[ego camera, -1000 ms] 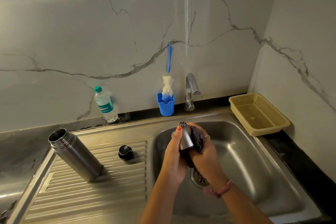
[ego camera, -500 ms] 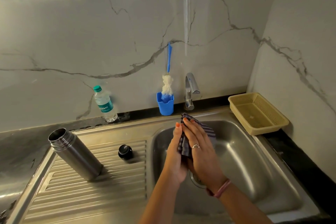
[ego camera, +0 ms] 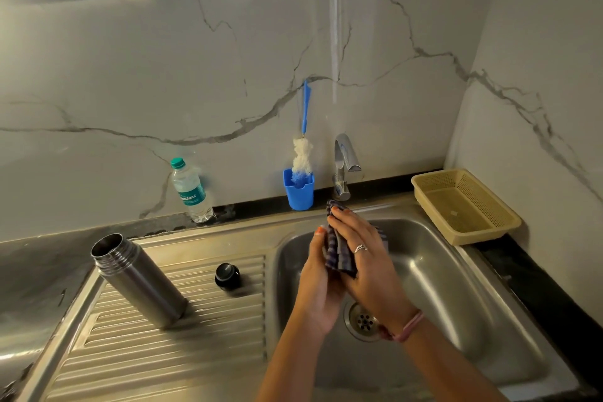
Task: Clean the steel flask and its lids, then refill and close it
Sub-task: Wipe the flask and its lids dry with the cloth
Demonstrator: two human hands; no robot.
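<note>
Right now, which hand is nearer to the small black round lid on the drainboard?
Left. The left hand is over the sink's left side, closest to the black lid; the right hand lies beyond it, farther right.

drainboard (ego camera: 130,352) | steel flask (ego camera: 138,281) upright (open-mouthed) | black lid (ego camera: 227,276) beside | basket (ego camera: 424,184) on counter

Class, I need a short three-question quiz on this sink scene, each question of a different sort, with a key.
1. True or false: the flask on the drainboard has its lid on.
2. What stands in the blue cup? A) brush B) spoon C) knife
3. Fill in: the left hand and right hand press a striped ____ between them over the sink.

Key: 1 false, its mouth is open; 2 A, the brush; 3 cloth.
</note>
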